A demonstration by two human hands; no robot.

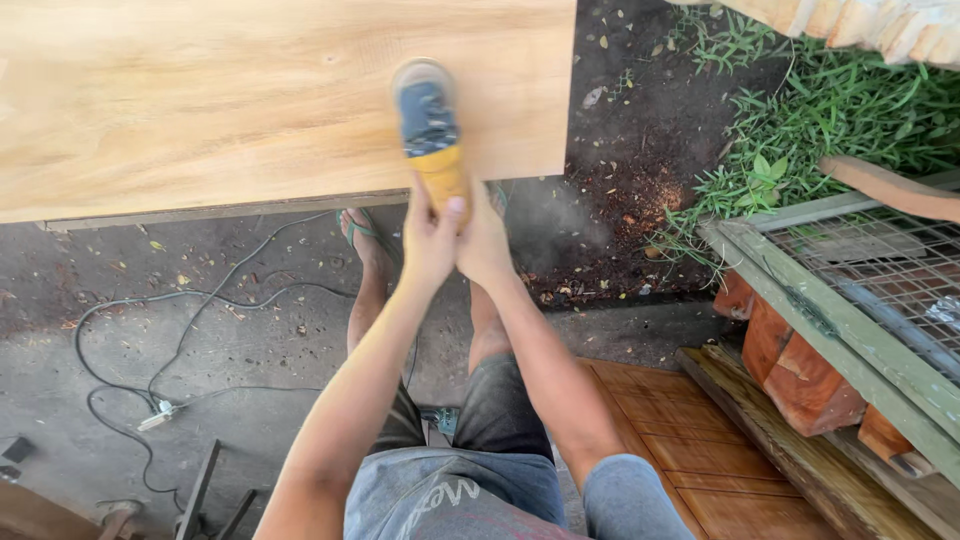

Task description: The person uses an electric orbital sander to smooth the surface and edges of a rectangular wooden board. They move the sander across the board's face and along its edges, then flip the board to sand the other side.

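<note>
Wooden board (230,100): a broad, pale yellow-brown panel with soft grain lines, lying flat just beyond both hands and stretching far to the left of them; its near edge runs just above the fingers, and its right edge ends a little to the right of them.
Ground (120,290): grey and dusty below the hands, darker soil with reddish sawdust to the right of them.
Wire-mesh frame (860,290): green-painted wood with a metal grid, well to the right of the hands, resting on reddish wood blocks.
Grass (850,110): green blades far up and to the right of the hands.
Cable (190,310): a thin dark cord looping over the ground to the left of and below the left hand.
Power sander (430,125): a hand tool with a yellow rear body, a blue-grey front part and a round pad at its far end, blurred; it lies on the board near the board's near edge, reaching straight away from the hands.
Right hand (487,245): closed around the right side of the sander's yellow body, touching the left hand.
Left hand (432,235): wrapped on the left side of the yellow body, thumb laid up along it.
Sandalled foot (365,240): just left of the left hand, on the ground under the board's edge.
</note>
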